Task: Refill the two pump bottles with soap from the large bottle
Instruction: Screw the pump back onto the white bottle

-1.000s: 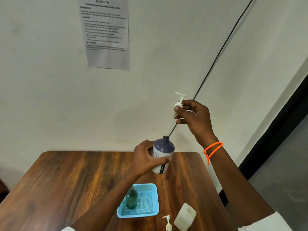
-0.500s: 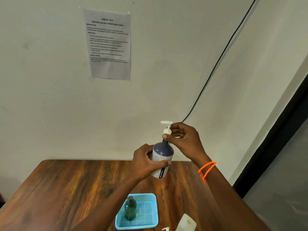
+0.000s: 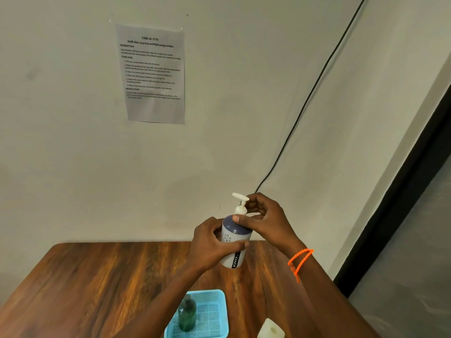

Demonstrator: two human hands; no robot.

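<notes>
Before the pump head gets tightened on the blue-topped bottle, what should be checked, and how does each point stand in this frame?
1. Left hand grips the pump bottle body: ok.
2. Pump head sits in the bottle neck: ok.
3. Right hand has fingers at the pump collar: ok.
4. Collar fully screwed down: cannot tell.
5. Bottle held roughly upright, above the table: ok.
6. Blue basket has free room beside the green bottle for this one: ok.
</notes>
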